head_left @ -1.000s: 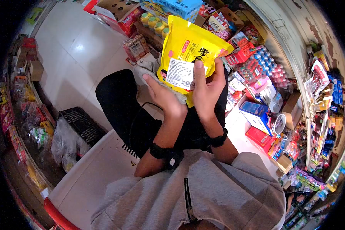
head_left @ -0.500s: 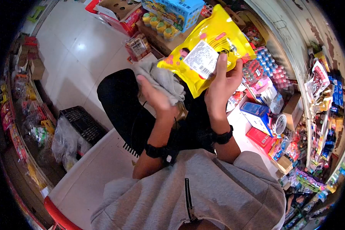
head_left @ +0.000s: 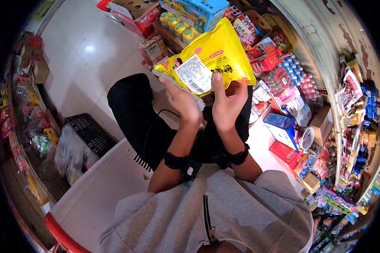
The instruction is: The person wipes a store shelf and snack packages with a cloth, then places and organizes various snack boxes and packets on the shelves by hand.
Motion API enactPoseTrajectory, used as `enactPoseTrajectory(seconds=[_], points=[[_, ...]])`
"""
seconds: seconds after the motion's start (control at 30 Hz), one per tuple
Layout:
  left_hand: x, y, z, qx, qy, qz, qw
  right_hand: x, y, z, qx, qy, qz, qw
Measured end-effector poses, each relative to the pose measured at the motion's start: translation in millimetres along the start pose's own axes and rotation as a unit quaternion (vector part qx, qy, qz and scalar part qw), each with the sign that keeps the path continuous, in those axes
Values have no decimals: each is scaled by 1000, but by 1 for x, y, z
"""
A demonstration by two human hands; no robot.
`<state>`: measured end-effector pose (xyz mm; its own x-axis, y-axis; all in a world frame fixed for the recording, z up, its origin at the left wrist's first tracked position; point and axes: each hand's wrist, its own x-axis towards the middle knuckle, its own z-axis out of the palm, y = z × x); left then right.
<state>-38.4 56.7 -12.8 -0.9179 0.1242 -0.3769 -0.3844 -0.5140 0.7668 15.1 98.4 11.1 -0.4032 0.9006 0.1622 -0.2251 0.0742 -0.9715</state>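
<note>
A yellow snack bag (head_left: 229, 52) with a white barcode label is held up in front of me, its label side facing me. My right hand (head_left: 229, 103) pinches its lower right edge, thumb on the front and fingers behind. My left hand (head_left: 179, 101) is at the bag's lower left edge with a grey cloth (head_left: 198, 101). Most of the cloth is hidden behind the bag and the hand. The left fingertips are partly covered too.
Yellow-capped bottles (head_left: 180, 28) and a blue carton (head_left: 198, 12) stand ahead. On the right are a blue box (head_left: 280, 122), a red box (head_left: 285, 150) and crowded shelves (head_left: 354, 139). A black crate (head_left: 90, 134) and a plastic bag (head_left: 71, 156) are at the left.
The yellow bag has come down and left, nearer my left hand. The cloth, earlier spread in view beside it, is now mostly behind the bag.
</note>
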Motion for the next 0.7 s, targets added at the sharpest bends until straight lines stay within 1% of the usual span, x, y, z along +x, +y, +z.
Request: enactPoseTrajectory(seconds=[0.03,0.07,0.13,0.17,0.23,0.27,0.3,0.33,0.37,0.43,0.5,0.53,0.57,0.63,0.67,0.7], points=[[0,1,0,0,0,-1,1000,2,-1,-2,1,-15,24,1000],[1,2,1,-10,13,-8,1000,3,0,-5,1,-16,24,1000],[1,3,1,-22,27,-15,999,5,5,-8,52,-39,74,995],[0,4,1,-5,35,-2,999,6,6,-8,52,-39,74,995],[-2,4,-1,11,43,12,999,10,8,-7,118,-8,116,986],[-4,2,-3,52,38,25,998,13,8,-7,182,-11,141,973],[-6,1,-6,92,32,37,995,14,5,-9,181,-10,141,973],[-8,0,-10,91,32,37,995,17,-3,-9,242,-13,201,949],[-10,0,-16,171,12,35,985,20,-7,-11,300,-15,259,918],[-6,-2,-25,247,-11,33,968,29,-2,-18,286,-17,242,927],[4,-1,-38,79,-36,-46,995,38,-6,-24,263,9,148,953],[10,0,-48,-17,-25,-98,995,42,-13,-26,276,18,122,953],[12,14,-48,-54,-24,-143,988,45,-21,-31,225,-12,77,971],[7,36,-43,-124,-38,-199,971,43,-13,-43,36,-23,-7,999],[3,40,-37,-123,-34,-198,972,35,-19,-41,-57,-75,-84,992],[0,41,-29,-115,-75,-196,971,29,-15,-39,-94,-140,-144,975]])
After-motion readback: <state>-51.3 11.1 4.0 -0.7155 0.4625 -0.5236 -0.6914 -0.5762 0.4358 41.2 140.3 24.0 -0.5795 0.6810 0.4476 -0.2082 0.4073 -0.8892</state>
